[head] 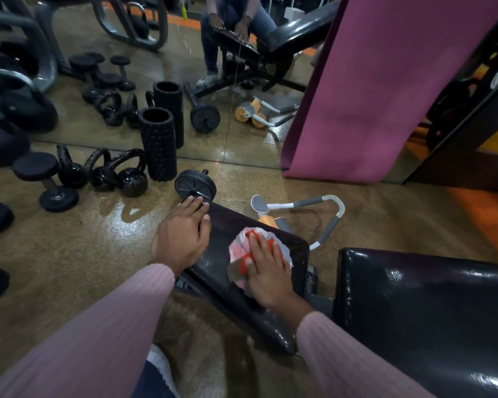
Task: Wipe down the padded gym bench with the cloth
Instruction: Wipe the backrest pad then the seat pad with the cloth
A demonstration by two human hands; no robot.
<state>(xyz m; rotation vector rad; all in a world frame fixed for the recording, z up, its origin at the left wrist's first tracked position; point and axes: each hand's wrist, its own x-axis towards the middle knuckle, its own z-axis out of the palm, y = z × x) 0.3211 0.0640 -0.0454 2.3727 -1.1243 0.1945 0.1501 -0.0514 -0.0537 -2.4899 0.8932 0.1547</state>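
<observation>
The black padded gym bench has a small seat pad (pixel 222 271) in front of me and a long back pad (pixel 414 305) to the right. A red, white and grey cloth (pixel 242 248) lies on the seat pad. My right hand (pixel 266 268) presses flat on the cloth, fingers spread toward the pad's far end. My left hand (pixel 184 234) rests on the seat pad's left far corner, fingers together over the edge, holding no object.
A wall mirror (pixel 242 133) stands ahead with a pink mat (pixel 385 90) leaning on it. Kettlebells (pixel 127 176), a dumbbell (pixel 48 182), a black foam roller (pixel 158 145), a barbell plate (pixel 194 185) and an orange ab roller (pixel 270 219) sit on the floor.
</observation>
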